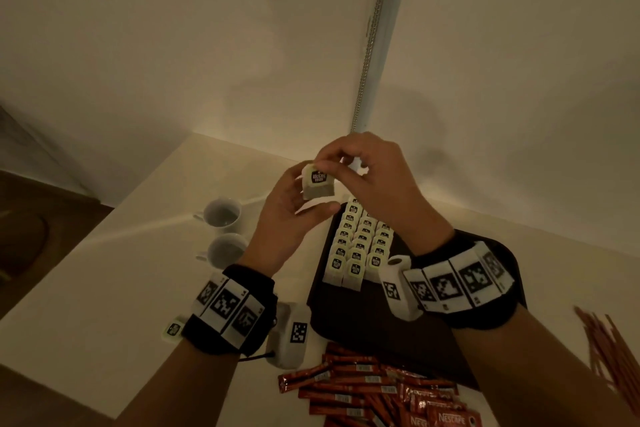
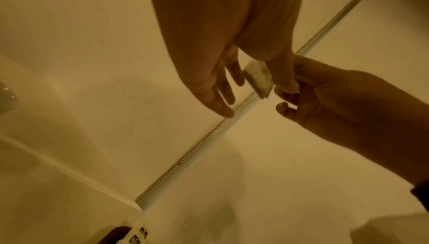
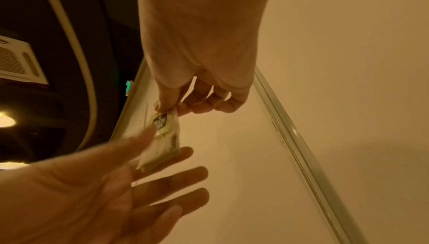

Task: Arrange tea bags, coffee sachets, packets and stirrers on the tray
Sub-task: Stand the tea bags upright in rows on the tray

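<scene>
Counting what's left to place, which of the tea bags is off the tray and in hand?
The tea bag pinched by the right hand above the left hand; the others lie in rows on the tray.

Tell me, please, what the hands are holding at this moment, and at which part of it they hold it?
The right hand pinches one tea bag at its top edge, by the label. The left hand lies open under it, fingers against its lower part.

White tea bag (image 1: 318,186) held above tray (image 1: 349,319); rows (image 1: 358,246) on it
</scene>
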